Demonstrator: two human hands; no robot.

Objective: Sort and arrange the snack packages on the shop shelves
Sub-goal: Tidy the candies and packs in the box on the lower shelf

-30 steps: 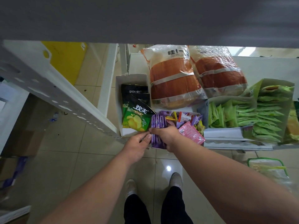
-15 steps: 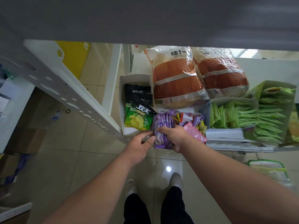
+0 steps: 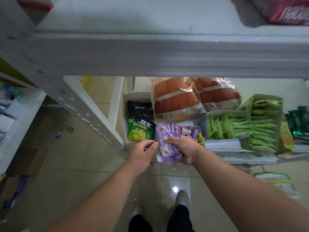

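The right hand (image 3: 181, 149) grips a fanned stack of purple snack packets (image 3: 167, 141), fingers curled over the top of the stack and thumb across its front face, holding it at the front edge of the lower shelf (image 3: 234, 154). The left hand (image 3: 142, 152) sits just left of the stack, its fingers loosely curled with the thumb and forefinger tips close to the stack's left edge; whether they touch it cannot be told. Beyond the right fingers lies a small white box of mixed pink and purple sachets (image 3: 192, 132). Beyond the left fingers a white carton (image 3: 138, 97) holds green and black chip bags (image 3: 141, 129). Further back lie two large orange bread bags (image 3: 175, 99). To the right of the right hand stand open boxes packed with light green packets (image 3: 240, 129). Above everything runs the grey upper shelf (image 3: 167, 52).
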